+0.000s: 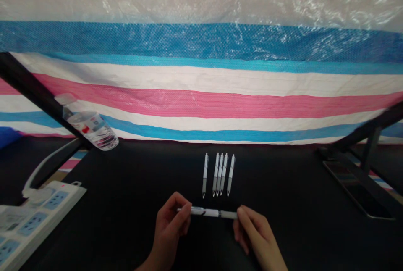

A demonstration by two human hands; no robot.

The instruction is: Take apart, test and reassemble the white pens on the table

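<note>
I hold a white pen (209,212) crosswise over the black table (283,203), near its front edge. My left hand (171,224) pinches the pen's left end between thumb and fingers. My right hand (252,231) grips the right end with closed fingers. Just beyond the held pen, several white pens (219,174) lie side by side, tips pointing toward me; one pen on the left sits slightly apart from the others.
A clear water bottle (91,128) stands at the back left. A white power strip (34,212) with a plugged cable lies at the left edge. A phone (355,189) lies at the right under a black strut. A striped tarp (201,94) hangs behind.
</note>
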